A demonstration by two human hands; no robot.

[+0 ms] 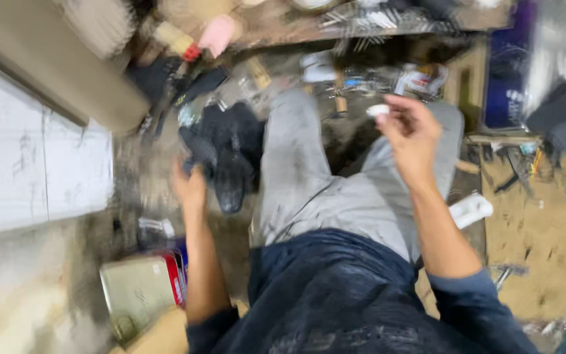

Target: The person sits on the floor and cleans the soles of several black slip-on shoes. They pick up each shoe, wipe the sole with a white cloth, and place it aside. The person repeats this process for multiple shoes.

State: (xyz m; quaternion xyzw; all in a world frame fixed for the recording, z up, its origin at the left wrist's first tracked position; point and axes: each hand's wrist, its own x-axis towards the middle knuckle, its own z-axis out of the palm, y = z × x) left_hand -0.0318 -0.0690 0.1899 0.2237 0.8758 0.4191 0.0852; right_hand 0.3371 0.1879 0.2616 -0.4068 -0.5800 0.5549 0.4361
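Observation:
The view is blurred by motion. My left hand reaches down beside my left knee and touches a heap of black cloth lying on the dirty floor; whether it grips the cloth I cannot tell. My right hand is raised over my right thigh and pinches a small white object between thumb and fingers. My legs in grey trousers fill the middle of the view.
A white tiled panel and a tan board lie at the left. A metal tin sits near my left elbow. A cluttered wooden ledge runs along the top, with a blue box and scattered tools at the right.

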